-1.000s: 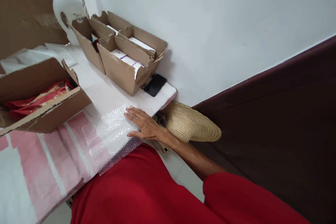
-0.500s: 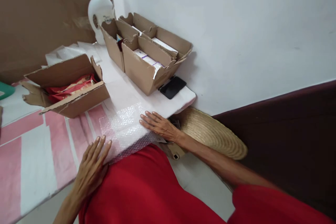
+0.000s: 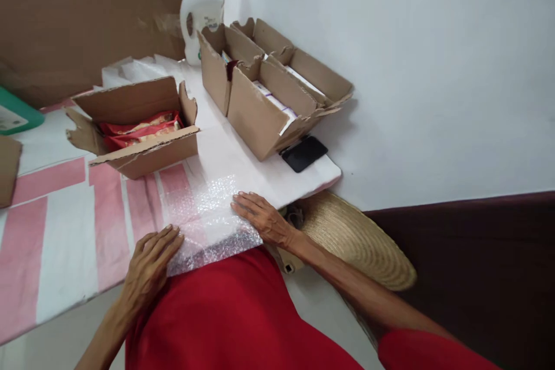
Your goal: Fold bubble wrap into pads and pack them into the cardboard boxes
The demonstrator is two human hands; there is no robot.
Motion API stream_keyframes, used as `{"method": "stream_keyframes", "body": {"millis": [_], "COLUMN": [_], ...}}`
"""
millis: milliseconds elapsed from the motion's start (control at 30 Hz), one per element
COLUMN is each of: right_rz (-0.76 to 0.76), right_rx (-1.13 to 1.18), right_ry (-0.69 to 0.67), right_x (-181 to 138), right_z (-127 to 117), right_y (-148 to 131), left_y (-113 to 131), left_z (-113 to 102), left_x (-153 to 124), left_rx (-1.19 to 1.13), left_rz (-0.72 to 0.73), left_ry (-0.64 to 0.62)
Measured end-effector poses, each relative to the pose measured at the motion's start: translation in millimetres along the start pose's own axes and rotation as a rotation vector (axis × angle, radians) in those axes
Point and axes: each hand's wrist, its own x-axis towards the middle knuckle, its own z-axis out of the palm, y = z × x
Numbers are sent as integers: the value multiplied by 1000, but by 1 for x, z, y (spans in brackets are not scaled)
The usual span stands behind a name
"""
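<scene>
A sheet of clear bubble wrap [image 3: 208, 217] lies at the near edge of the pink-and-white covered table [image 3: 65, 225]. My left hand [image 3: 150, 266] rests flat on its left edge, fingers stretched out. My right hand [image 3: 262, 218] lies flat on its right edge, fingers spread. Neither hand holds anything. My red clothing [image 3: 234, 318] fills the bottom of the view.
An open cardboard box [image 3: 143, 153] holding red packets [image 3: 134, 127] sits behind the wrap. Two cardboard boxes [image 3: 260, 115] with white packs stand by the wall, a black phone [image 3: 303, 153] beside them, a white bottle [image 3: 200, 8] behind. A straw hat [image 3: 359, 237] lies below the table's right end.
My left hand has come into view and settled on the bubble wrap's left edge. My right hand stays on the right edge. The view has swung left.
</scene>
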Motion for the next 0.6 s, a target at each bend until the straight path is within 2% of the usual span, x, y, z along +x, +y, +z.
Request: {"method": "stream_keyframes", "body": {"millis": [167,267,333,500,600], "right_rz": [24,113,210,510,594], "right_rx": [138,289,358,316,258], "right_ry": [96,203,257,324,356], "right_x": [10,11,15,31,38], "right_z": [0,-1,-1,7,14], "right_y": [-9,-16,-22,-39,-48], "left_y": [7,11,13,20,24], "left_z": [-9,-9,-6,10,19], "left_x": [-12,-18,-19,-5,5], "left_rx": [-85,-161,-199,-150,-83], "left_rz": [-105,-201,-314,-750,-839], "left_ry": [86,121,173,283,322]}}
